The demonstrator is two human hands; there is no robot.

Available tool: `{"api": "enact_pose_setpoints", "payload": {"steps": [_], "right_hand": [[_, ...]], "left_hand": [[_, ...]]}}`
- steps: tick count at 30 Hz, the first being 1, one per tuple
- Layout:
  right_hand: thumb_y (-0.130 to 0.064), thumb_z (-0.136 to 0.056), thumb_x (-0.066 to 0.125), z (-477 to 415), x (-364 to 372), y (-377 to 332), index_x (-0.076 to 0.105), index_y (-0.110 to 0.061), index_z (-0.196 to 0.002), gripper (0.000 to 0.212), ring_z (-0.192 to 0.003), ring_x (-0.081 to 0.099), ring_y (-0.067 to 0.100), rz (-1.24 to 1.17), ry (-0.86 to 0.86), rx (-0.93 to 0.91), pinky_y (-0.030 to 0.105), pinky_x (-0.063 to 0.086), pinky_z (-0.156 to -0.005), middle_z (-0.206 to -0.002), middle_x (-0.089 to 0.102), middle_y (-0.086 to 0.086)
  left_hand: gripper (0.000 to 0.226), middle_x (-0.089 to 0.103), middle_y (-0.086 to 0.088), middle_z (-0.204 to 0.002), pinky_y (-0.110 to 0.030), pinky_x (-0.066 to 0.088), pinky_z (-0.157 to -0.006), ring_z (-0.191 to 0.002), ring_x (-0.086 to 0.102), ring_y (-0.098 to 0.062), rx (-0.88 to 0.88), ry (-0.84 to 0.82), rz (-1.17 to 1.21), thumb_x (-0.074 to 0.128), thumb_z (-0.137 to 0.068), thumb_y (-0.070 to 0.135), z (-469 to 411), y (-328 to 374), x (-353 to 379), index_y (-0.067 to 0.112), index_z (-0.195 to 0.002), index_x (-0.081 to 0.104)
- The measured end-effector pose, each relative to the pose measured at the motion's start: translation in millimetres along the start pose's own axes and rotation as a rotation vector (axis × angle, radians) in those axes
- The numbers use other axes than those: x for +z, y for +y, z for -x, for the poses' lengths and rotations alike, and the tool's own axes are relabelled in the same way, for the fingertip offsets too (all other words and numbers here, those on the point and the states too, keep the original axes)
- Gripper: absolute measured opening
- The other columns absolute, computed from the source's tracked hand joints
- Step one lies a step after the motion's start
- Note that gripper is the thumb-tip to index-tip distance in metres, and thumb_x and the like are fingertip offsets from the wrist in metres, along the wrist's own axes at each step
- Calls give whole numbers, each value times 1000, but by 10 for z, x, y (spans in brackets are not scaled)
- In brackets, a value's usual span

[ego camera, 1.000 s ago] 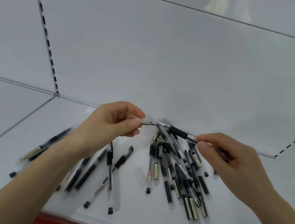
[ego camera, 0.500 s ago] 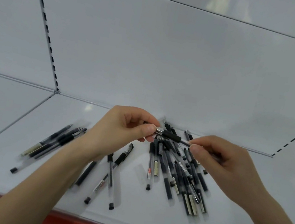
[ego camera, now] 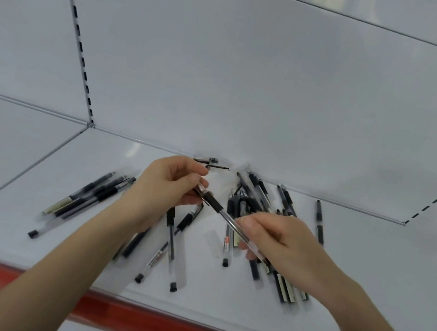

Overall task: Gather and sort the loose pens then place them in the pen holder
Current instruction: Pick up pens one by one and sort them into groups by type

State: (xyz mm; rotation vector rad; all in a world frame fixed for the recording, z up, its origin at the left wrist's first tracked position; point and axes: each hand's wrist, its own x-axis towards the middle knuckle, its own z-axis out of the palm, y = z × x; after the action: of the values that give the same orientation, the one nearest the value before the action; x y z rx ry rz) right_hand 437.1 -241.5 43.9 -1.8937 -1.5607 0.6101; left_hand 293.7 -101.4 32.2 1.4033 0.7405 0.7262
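Observation:
I hold one clear pen with a black grip (ego camera: 217,208) between both hands, a little above the white shelf. My left hand (ego camera: 167,185) pinches its tip end, where a clear cap seems to sit. My right hand (ego camera: 276,243) grips the barrel's back end. A pile of several black and clear pens (ego camera: 257,200) lies under and behind my right hand. A few pens (ego camera: 169,244) lie below my left hand. Another small group of pens (ego camera: 84,198) rests to the left. No pen holder is in view.
The white shelf (ego camera: 219,289) has a red strip along its front edge (ego camera: 129,312). A white back panel (ego camera: 254,84) rises behind the pens. One pen (ego camera: 319,222) lies apart at the right. Small dark pen parts (ego camera: 211,163) sit by the back panel.
The pen between my hands has tilted from nearly level to sloping down to the right. My right hand dropped lower and nearer; my left hand stayed at the pen's tip end.

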Motion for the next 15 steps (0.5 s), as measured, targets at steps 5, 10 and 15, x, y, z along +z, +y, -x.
{"api": "enact_pose_setpoints", "payload": {"steps": [5, 10, 15], "right_hand": [[-30, -91, 52, -142, 119, 129, 64, -20, -82, 18, -71, 63, 16, 151, 72, 75, 24, 49, -67, -73, 66, -2], [-22, -91, 52, -312, 229, 110, 62, -7, -93, 18, -85, 61, 22, 404, 63, 117, 36, 50, -78, -88, 67, 5], [-10, -86, 48, -443, 283, -9, 43, -8, -66, 21, -62, 49, 24, 670, -15, 146, 29, 32, -49, -65, 48, 3]], "left_hand": [[10, 67, -3, -79, -19, 50, -54, -51, 58, 0, 63, 177, -357, 50, -91, 10, -72, -108, -282, 11, -96, 58], [9, 70, -9, -79, -26, 46, -62, -68, 60, -18, 97, 194, -725, 55, -87, 21, -102, -139, -384, 13, -90, 59], [22, 62, -5, -93, -23, 38, -64, -80, 52, -18, 122, 226, -867, 56, -89, 23, -116, -159, -390, 8, -105, 58]]}}
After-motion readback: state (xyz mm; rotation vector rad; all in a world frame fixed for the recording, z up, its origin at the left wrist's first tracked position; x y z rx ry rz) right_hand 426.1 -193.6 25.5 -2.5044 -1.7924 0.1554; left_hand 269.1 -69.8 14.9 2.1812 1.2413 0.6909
